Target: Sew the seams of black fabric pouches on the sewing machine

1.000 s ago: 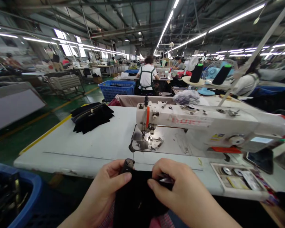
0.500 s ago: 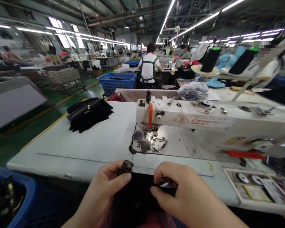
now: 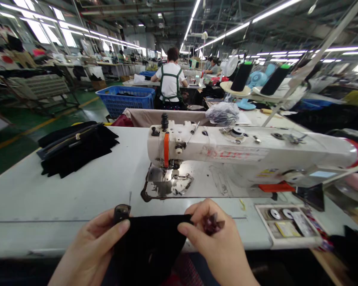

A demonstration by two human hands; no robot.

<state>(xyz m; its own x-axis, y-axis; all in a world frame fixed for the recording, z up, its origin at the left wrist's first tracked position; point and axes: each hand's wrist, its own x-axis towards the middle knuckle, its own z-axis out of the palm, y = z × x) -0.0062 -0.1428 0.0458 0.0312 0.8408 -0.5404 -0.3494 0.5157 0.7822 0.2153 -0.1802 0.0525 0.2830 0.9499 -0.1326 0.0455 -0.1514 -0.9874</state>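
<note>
A black fabric piece (image 3: 153, 238) stretches between my two hands at the table's front edge. My left hand (image 3: 92, 238) is closed on its left side, where a dark rolled end (image 3: 121, 212) rises above the thumb. My right hand (image 3: 217, 242) pinches the upper right corner between thumb and finger. Tucked within that hand is a small dark pointed tool (image 3: 214, 225), perhaps thread snips; most of it is hidden. Beyond the hands stands a white sewing machine (image 3: 214, 145), its needle area just past the cloth. The cloth's lower part hangs toward my lap.
Stacked black pieces with a zipper (image 3: 77, 149) lie on the left of the white table (image 3: 107, 190). A bobbin tray (image 3: 289, 226) sits at right. Black thread cones (image 3: 241, 77) stand behind the machine. Farther back are a blue basket (image 3: 127, 99) and a seated person (image 3: 171, 81).
My view has turned right, so the table and machine appear farther left. My hands have moved apart, spreading the black fabric wider. The metal point seen in my right hand has turned.
</note>
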